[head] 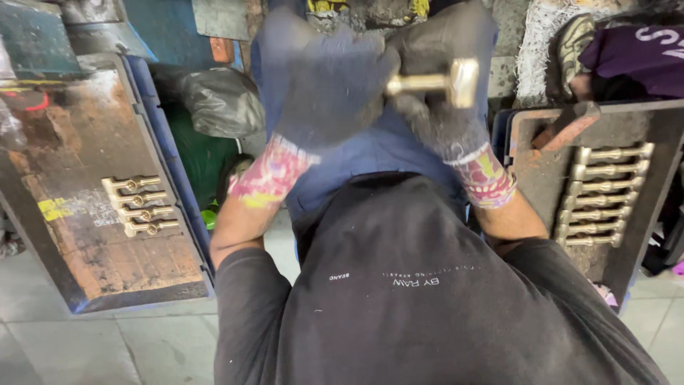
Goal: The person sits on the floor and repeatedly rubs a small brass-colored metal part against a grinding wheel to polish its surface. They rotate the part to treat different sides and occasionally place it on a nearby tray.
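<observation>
Between the two gloved hands, above the lap, a brass fitting (436,83) lies level, its long axis left to right, square head pointing right. The right hand (443,78) has its fingers closed around the shank; the left hand (329,78) curls beside the stem's near end, its grip unclear. Finished fittings (140,205) sit well apart on the left tray (107,271).

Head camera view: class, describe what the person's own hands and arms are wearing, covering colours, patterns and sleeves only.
Both the left hand and the right hand wear dark grey knitted work gloves. Each glove ends in a multicoloured cuff patterned in pink, yellow and red. The forearms are bare below the cuffs, and black sleeves cover the upper arms, matching the black top.
</observation>
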